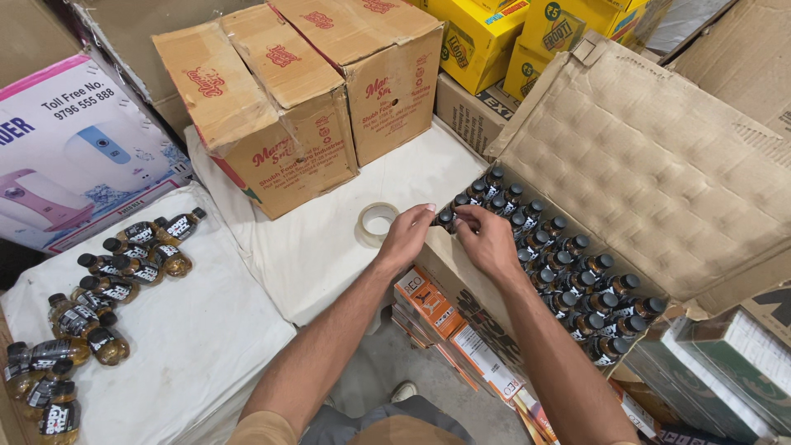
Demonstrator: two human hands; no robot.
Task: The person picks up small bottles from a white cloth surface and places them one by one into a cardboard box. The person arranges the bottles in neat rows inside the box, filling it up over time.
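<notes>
White cloth-covered surfaces [329, 239] under stacked brown cardboard cartons [280, 107], with grey floor [387, 363] between.

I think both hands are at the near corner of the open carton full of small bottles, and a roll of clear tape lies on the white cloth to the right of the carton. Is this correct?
Not quite. The head view shows the tape roll to the left of the carton, beside the left hand. The rest holds: the right hand too is at the carton's near corner, among the small bottles, and the roll lies on the white cloth.

Upper left, a pink-and-white appliance box [62, 148]; centre top, two brown taped cartons [305, 91]; a tape roll [376, 222] sits on white cloth [313, 247]; yellow cartons [494, 37] up top.
</notes>
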